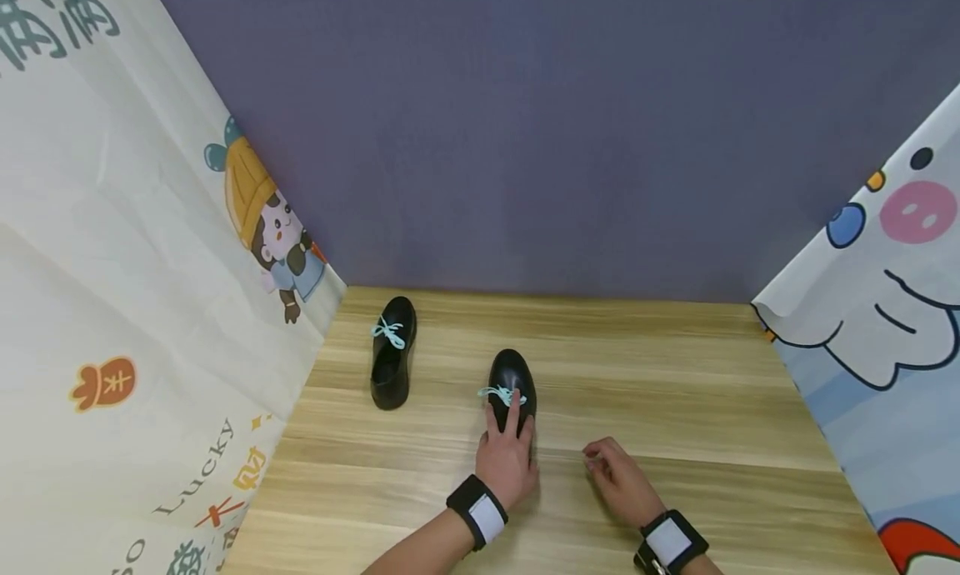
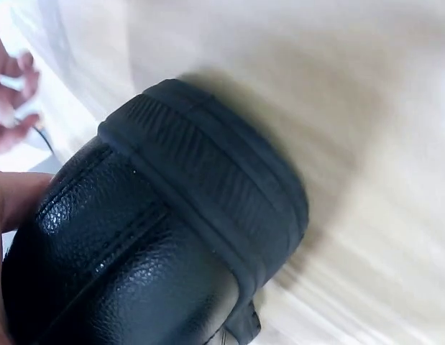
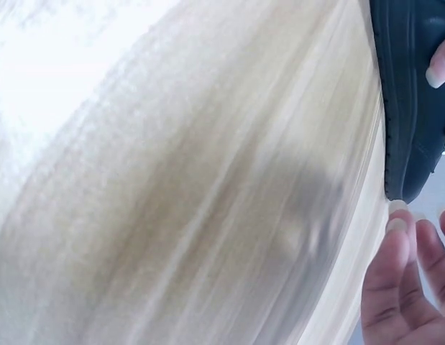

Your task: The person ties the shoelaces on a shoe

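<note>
A black lace-up shoe (image 1: 510,367) with pale blue laces tied in a bow stands on the wooden surface, toe pointing away. My left hand (image 1: 506,462) grips it from behind, one finger over the laces and others along its sides. In the left wrist view the heel (image 2: 193,180) fills the near area. To the right, my right hand (image 1: 622,485) hovers with loosely curled fingers, holding nothing. Its fingertips appear close to the shoe's toe in the right wrist view. A matching black shoe (image 1: 401,312) stands farther left, its laces also in a bow.
The wood-grain surface (image 1: 637,358) ends at a dark purple-grey panel (image 1: 510,142). White printed cloth (image 1: 150,267) borders the left side, and another printed cloth (image 1: 900,325) the right. Both wrists wear black bands with a white patch.
</note>
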`<state>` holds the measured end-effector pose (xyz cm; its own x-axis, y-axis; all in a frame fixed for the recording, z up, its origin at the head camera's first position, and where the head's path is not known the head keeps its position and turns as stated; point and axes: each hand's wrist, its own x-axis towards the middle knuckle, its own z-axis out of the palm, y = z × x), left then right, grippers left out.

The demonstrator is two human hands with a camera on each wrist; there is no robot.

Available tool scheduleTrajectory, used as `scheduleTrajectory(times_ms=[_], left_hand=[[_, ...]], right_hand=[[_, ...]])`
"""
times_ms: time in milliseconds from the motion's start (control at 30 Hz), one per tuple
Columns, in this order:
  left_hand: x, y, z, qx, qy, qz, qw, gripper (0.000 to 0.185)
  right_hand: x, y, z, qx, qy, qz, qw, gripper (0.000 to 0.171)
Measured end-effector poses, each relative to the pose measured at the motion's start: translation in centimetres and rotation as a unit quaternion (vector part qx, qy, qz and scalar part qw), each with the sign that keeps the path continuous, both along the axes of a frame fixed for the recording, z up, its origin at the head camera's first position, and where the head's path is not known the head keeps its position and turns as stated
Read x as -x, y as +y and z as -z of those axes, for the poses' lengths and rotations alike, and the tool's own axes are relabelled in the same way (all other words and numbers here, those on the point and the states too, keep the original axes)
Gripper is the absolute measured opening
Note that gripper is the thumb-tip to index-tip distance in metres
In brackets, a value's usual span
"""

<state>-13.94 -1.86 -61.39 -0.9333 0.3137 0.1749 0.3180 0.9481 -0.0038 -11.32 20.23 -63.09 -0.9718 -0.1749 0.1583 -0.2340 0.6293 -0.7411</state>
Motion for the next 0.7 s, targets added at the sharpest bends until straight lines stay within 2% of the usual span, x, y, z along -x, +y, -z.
scheduleTrajectory(times_ms=[367,533,700], left_hand=[[4.2,-2.6,0.1,-0.006,-0.006,-0.024,0.9997,0.063],[5.9,-3.9,-0.1,-0.015,-0.007,-0.035,0.9992,0.056],[7.5,-5.2,-0.4,-0.022,-0.021,-0.049,0.9983,0.055]], right_hand=[[-0.4,0.2,0.1,-0.005,0.037,-0.022,0.999,0.022],[-0.3,0.4,0.3,-0.011,0.038,-0.034,0.999,0.020],[-0.4,0.7,0.5,-0.019,0.019,-0.037,0.999,0.017]])
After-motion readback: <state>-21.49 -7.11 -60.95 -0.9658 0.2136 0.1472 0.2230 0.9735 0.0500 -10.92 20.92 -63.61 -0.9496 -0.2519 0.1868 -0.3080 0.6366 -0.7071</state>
